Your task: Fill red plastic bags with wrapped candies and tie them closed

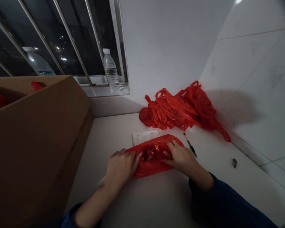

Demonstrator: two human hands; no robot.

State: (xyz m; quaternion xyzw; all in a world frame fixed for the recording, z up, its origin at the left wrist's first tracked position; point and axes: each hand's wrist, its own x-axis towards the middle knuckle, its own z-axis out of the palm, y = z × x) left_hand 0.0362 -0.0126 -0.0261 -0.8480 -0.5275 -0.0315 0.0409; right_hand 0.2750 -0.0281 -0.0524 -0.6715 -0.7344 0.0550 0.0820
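Note:
A red plastic bag lies on the white table with its mouth spread wide. Inside it are several small shiny wrapped pieces, too small to name for sure. My left hand grips the left side of the bag's mouth, fingers curled over the rim. On the opposite side my right hand holds the rim between thumb and fingers. A printed paper sheet sits partly under the bag's far edge. Just right of the bag is a black pen.
Against the wall is a heap of red plastic bags. A tall cardboard box with red items stands at left. On the barred window's sill is a water bottle, with another bottle further left. A small dark object lies at right.

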